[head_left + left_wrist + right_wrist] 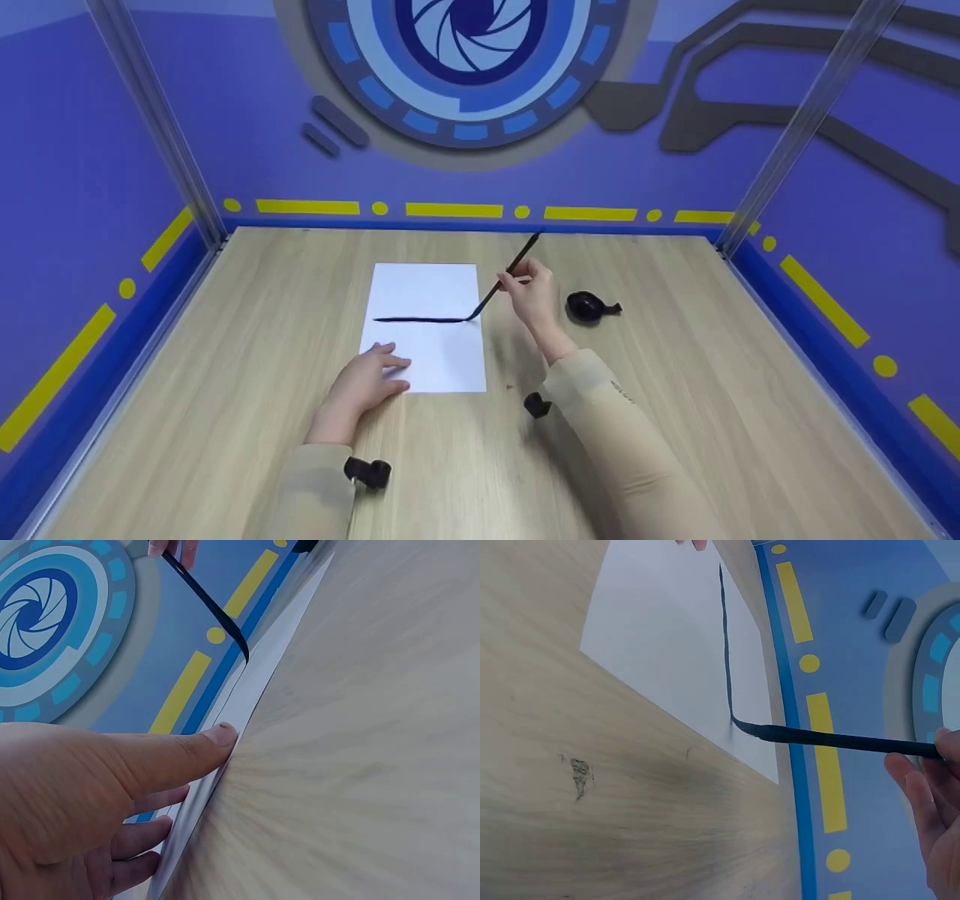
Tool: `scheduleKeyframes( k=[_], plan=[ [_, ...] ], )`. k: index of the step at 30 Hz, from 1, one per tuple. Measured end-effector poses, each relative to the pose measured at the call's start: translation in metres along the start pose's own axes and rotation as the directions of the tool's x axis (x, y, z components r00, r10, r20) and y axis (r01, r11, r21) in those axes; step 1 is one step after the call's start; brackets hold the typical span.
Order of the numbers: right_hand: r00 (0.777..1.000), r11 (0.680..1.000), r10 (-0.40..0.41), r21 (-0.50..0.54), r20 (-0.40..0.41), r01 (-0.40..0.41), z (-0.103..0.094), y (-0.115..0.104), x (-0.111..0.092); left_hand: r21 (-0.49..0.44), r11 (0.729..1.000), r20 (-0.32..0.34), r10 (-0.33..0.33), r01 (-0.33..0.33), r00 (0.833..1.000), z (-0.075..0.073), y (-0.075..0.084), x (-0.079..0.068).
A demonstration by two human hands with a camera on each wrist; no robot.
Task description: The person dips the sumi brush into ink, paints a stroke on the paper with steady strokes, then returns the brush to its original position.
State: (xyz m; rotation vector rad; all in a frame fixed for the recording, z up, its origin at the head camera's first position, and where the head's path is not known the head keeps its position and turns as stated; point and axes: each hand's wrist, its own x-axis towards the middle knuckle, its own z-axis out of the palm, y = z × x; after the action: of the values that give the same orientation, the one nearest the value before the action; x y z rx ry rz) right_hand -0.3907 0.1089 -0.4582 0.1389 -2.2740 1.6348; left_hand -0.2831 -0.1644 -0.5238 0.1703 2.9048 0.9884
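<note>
My right hand pinches a dark brush by its handle. The brush slants down to the left, its bent tip at the right end of a black line across the white sheet of paper. In the right wrist view the bristles of the brush curve against the paper near its edge. My left hand rests on the lower left of the sheet with fingers spread. The left wrist view shows its thumb lying along the paper's near edge.
A small black rounded pot with a short handle stands on the wooden table, right of my right hand. Blue printed walls enclose the table at the back and both sides. A dark smudge marks the tabletop.
</note>
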Motion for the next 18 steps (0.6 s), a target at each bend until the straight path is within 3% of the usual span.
scheduleKeyframes(
  k=[10, 18],
  plan=[
    [0.995, 0.995, -0.092, 0.042, -0.043, 0.094, -0.026, -0.024, 0.002, -0.005, 1.000, 0.003, 0.000, 0.000, 1.000, -0.002, -0.001, -0.001],
    [0.971, 0.961, -0.214, 0.154, -0.110, 0.230, -0.051, -0.043, -0.002, -0.011, 1.000, 0.007, -0.011, 0.011, 1.000, -0.001, 0.000, -0.001]
  ],
)
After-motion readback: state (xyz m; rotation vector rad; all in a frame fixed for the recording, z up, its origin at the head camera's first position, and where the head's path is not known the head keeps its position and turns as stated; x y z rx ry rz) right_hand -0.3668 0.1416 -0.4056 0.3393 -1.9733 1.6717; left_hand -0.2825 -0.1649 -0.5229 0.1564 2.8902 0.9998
